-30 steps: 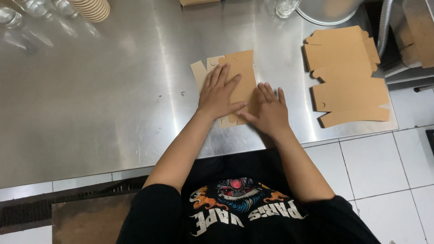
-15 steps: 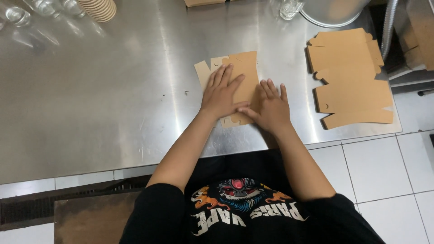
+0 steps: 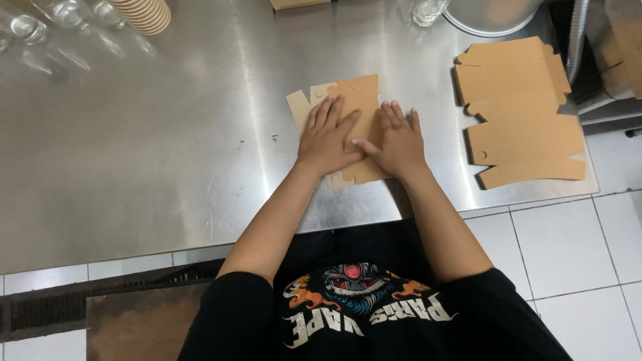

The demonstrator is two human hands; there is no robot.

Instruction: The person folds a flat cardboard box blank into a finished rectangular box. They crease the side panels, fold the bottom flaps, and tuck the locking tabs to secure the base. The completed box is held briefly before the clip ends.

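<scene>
Steel table fills view. Stack of flat cardboard blanks at 3 o'clock. Centre: folded cardboard blank (kraft brown), w/ left hand & right hand pressing it, fingers flat, grasping nothing.

hands: 2 | flat cardboard blank: 1 | blank stack: 1

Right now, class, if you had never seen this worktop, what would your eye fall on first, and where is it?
First, the left hand and right hand, both pressed flat on a brown flat cardboard blank near the front edge of the steel table. Next, the stack of similar cardboard blanks at the table's right end. At the far left corner stands a stack of paper cups beside some clear glasses.
</scene>
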